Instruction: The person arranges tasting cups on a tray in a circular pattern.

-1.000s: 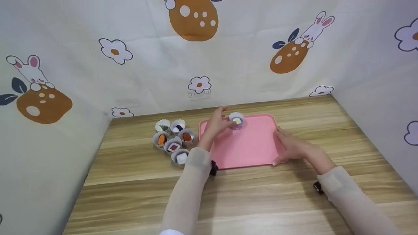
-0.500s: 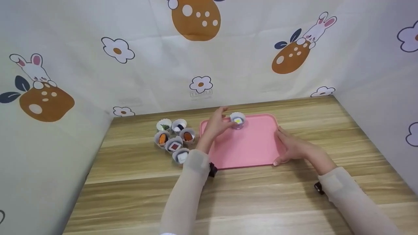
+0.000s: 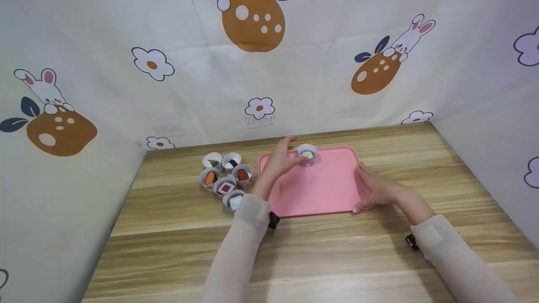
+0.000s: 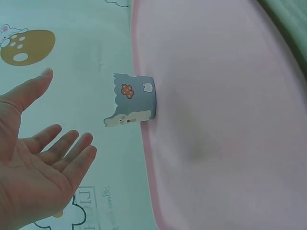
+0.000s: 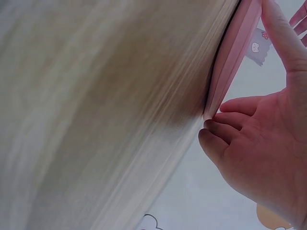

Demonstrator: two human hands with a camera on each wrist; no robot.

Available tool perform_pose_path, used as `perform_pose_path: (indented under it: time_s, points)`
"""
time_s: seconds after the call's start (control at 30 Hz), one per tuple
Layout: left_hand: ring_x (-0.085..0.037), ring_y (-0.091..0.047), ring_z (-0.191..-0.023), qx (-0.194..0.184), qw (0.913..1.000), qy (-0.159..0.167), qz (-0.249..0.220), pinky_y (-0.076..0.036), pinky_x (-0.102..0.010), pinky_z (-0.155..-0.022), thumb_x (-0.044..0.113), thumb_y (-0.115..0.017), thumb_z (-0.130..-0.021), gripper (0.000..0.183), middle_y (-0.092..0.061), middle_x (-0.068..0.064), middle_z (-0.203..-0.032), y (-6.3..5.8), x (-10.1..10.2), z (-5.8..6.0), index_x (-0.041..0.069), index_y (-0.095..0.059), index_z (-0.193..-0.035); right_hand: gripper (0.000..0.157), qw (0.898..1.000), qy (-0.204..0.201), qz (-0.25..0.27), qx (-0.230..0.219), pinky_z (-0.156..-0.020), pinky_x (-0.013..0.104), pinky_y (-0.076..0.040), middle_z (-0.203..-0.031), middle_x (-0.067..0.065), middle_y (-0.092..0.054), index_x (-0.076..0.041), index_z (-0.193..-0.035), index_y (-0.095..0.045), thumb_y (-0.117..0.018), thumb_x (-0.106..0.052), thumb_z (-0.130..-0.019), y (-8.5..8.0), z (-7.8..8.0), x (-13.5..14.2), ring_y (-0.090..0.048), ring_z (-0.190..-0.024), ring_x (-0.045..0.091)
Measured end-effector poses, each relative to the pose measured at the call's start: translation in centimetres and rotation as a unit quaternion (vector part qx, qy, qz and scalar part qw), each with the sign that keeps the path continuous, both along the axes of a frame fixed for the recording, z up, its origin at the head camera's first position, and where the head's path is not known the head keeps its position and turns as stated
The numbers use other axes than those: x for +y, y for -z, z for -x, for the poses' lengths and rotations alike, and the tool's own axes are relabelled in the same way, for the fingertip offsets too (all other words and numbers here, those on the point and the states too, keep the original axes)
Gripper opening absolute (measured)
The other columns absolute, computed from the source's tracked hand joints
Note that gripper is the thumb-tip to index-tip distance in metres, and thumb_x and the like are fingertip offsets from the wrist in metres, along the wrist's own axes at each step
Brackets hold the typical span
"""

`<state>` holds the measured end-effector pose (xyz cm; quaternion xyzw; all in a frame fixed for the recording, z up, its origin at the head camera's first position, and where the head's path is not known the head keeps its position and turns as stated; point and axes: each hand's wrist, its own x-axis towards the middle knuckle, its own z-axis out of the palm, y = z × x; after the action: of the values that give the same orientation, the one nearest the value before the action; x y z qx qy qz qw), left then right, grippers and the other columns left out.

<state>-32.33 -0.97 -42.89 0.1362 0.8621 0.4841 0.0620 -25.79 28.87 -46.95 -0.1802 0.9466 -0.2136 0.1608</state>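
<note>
A pale blue paper cake cup (image 3: 307, 148) stands at the back of the pink tray (image 3: 320, 185), holding a small white piece with a yellow middle. Beside it my left hand (image 3: 278, 163) is spread, thumb and fingers apart. The left wrist view shows a gap between that hand (image 4: 43, 167) and the cup (image 4: 132, 96), which has cartoon prints and a scalloped rim. My right hand (image 3: 377, 189) touches the tray's right edge, thumb near the front corner, other fingers further back. In the right wrist view its fingertips meet the tray's rim (image 5: 232, 57).
Left of the tray several similar cups (image 3: 225, 187) stand clustered on the wooden table (image 3: 177, 248), with sushi-like pieces inside, partly behind my left forearm. A printed cloth (image 3: 202, 101) encloses the table at the back and both sides. A small black device (image 3: 273, 219) sits at my left wrist.
The head view has shifted very slightly. Both hands, the cup and the tray keep the same places relative to one another.
</note>
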Motion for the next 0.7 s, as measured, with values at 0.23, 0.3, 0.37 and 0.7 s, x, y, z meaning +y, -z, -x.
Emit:
perform_pose_path:
  time_s: [0.23, 0.3, 0.37, 0.7]
  points:
    - [-0.032, -0.046, -0.140, 0.007, 0.9999, 0.008, 0.001, -0.040, -0.046, -0.116, 0.019, -0.078, -0.085, 0.073, -0.045, -0.010, -0.154, -0.4, 0.0, -0.7, 0.012, -0.042, -0.149, 0.134, 1.000, 0.001, 0.000, -0.002, -0.122, 0.060, -0.017, -0.162, 0.034, -0.001, 0.013, -0.153, -0.011, -0.086, -0.057, -0.067, 0.1, 0.0, 0.0, -0.012, -0.148, 0.053]
    - [-0.032, -0.047, -0.139, 0.010, 0.9999, 0.012, -0.003, -0.040, -0.045, -0.116, 0.019, -0.079, -0.085, 0.074, -0.045, -0.010, -0.154, -0.5, -0.1, -0.8, 0.011, -0.042, -0.149, 0.135, 1.000, 0.003, -0.002, -0.004, -0.122, 0.060, -0.017, -0.162, 0.033, -0.001, 0.013, -0.154, -0.010, -0.085, -0.058, -0.067, 0.1, 0.0, 0.0, -0.012, -0.149, 0.052]
    - [-0.032, -0.047, -0.139, 0.014, 0.9997, 0.018, -0.005, -0.041, -0.044, -0.116, 0.019, -0.079, -0.084, 0.075, -0.045, -0.010, -0.154, -0.6, -0.1, -1.0, 0.010, -0.042, -0.149, 0.135, 1.000, 0.004, -0.003, -0.003, -0.121, 0.061, -0.018, -0.163, 0.033, 0.000, 0.012, -0.154, -0.010, -0.085, -0.058, -0.067, 0.1, 0.0, 0.1, -0.012, -0.148, 0.053]
    - [-0.030, -0.049, -0.138, 0.016, 0.9991, 0.036, -0.016, -0.042, -0.049, -0.113, 0.022, -0.081, -0.084, 0.076, -0.046, -0.012, -0.154, -1.1, -0.8, -2.0, 0.013, -0.043, -0.149, 0.132, 1.000, -0.007, -0.010, 0.016, -0.121, 0.061, -0.019, -0.161, 0.036, -0.006, 0.014, -0.152, -0.013, -0.086, -0.056, -0.067, 0.0, 0.1, 0.1, -0.014, -0.148, 0.054]
